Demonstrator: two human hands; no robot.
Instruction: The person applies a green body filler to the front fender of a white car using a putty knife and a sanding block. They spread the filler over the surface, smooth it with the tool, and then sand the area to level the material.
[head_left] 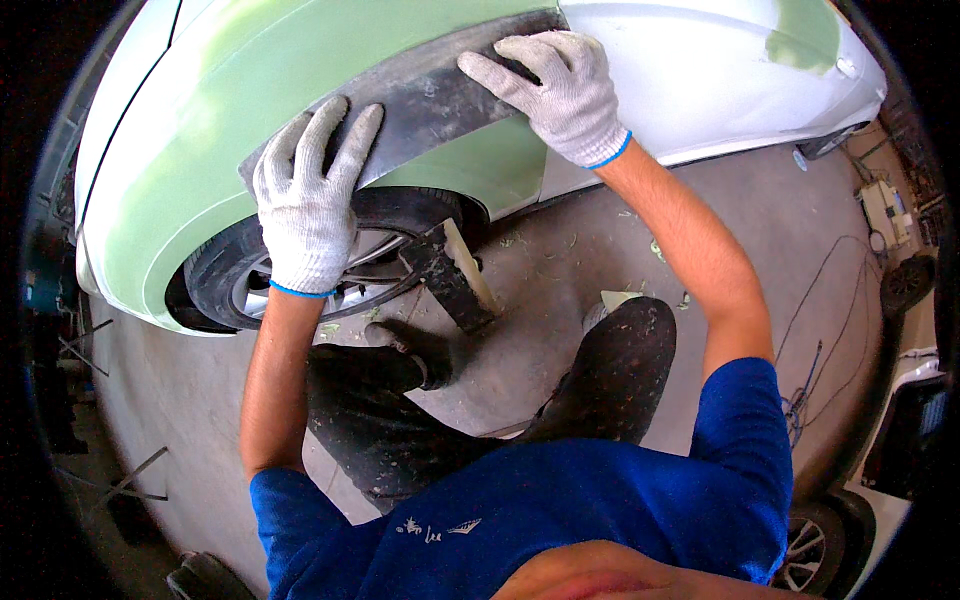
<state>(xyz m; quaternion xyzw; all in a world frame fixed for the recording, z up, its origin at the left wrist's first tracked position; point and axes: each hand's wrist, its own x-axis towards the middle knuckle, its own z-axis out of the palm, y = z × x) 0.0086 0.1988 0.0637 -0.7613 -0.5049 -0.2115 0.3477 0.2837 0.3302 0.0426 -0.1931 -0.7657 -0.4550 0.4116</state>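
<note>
A long, dark grey, flexible-looking strip (425,95) lies along the curve of a car fender (240,80), over the wheel arch. Its exact kind I cannot tell. My left hand (310,200), in a white knit glove with a blue cuff, rests on the strip's lower left end, fingers spread and pointing up. Toward the upper right end, my right hand (565,95), gloved the same way, presses on the strip with its fingers stretched out leftward. Both palms cover part of the strip. Pale green patches coat the fender around it; the door (690,75) is white.
Below the arch is the car's wheel (350,255). A dark board with a pale edge (455,275) stands beside it, near my legs. Greenish scraps (655,250) litter the concrete floor. Cables (800,400) lie at the right, and another vehicle's wheel (810,545) shows at lower right.
</note>
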